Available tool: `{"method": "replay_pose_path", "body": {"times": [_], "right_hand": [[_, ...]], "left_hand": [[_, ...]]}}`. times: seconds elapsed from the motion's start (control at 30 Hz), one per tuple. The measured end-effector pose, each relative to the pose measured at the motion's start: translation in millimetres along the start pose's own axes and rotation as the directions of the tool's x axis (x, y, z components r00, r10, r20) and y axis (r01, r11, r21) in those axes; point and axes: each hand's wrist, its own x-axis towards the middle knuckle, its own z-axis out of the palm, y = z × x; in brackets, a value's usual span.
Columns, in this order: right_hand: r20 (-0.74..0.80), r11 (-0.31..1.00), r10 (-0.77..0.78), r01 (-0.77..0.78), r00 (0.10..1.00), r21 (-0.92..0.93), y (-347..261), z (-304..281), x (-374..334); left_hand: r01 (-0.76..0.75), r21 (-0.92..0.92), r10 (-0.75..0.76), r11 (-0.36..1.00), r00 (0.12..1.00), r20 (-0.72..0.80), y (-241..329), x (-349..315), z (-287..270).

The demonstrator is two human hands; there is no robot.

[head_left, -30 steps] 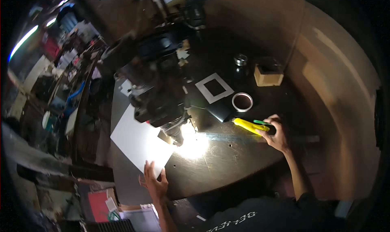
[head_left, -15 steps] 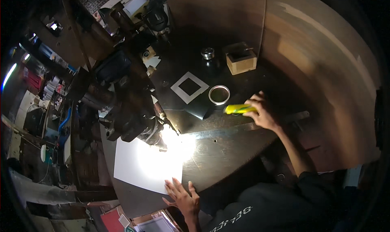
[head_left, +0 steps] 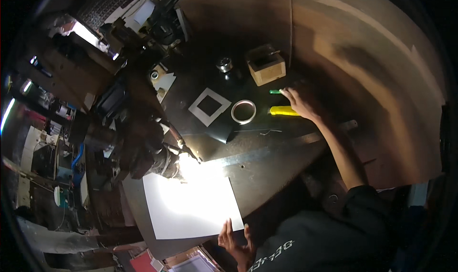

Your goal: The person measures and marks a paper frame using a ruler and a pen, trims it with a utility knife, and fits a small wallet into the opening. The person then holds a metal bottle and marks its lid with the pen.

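Note:
My right hand (head_left: 299, 104) reaches over the far right of the dark table. Its fingertips are closed on a slim green stick-like thing (head_left: 275, 92) whose kind I cannot make out. Just below those fingers lies a yellow-handled tool (head_left: 284, 111), its right end next to my hand. At the near edge, my left hand (head_left: 236, 243) has its fingers apart, the tips touching the corner of a white sheet of paper (head_left: 191, 215). Strong light washes out the far part of the sheet. Beyond it a long steel ruler (head_left: 253, 156) lies across the table.
A square grey frame (head_left: 197, 109), a ring-shaped roll (head_left: 233, 113), a small metal pot (head_left: 224, 64) and a wooden box (head_left: 268, 75) stand farther back. A dark machine (head_left: 143, 143) with a bright lamp juts in from the left. A curved wooden panel (head_left: 362, 81) walls the right.
My right hand has moved away from me and no longer grips the yellow tool. The paper and my left hand have shifted right. The view has turned a little.

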Motion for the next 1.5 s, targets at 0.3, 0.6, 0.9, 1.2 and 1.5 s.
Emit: {"method": "replay_pose_path", "body": {"times": [0.3,0.6,0.9,1.2,1.5], "right_hand": [[-0.065,0.992,-0.113,0.117,0.991,0.056,1.4,-43.4,152.2],[-0.089,0.944,0.324,-0.317,0.942,0.092,31.3,7.6,188.2],[0.145,0.901,0.243,-0.278,0.959,0.334,23.1,-20.5,190.8],[0.402,0.95,0.301,-0.234,0.865,-0.207,5.6,-32.5,175.2],[0.182,0.921,-0.231,0.155,0.956,0.356,-106.7,45.7,162.5]], "left_hand": [[-0.496,0.52,0.567,0.695,0.823,0.027,-153.1,-114.5,40.5],[0.067,0.152,-0.097,0.986,0.976,0.196,-121.4,-108.8,99.3],[0.209,0.154,-0.239,0.966,0.948,0.21,-123.0,-110.9,102.6],[0.31,0.112,-0.328,0.944,0.915,0.233,-128.3,-116.1,110.1],[0.501,0.102,-0.511,0.86,0.842,0.171,-148.0,-140.0,99.0]]}}
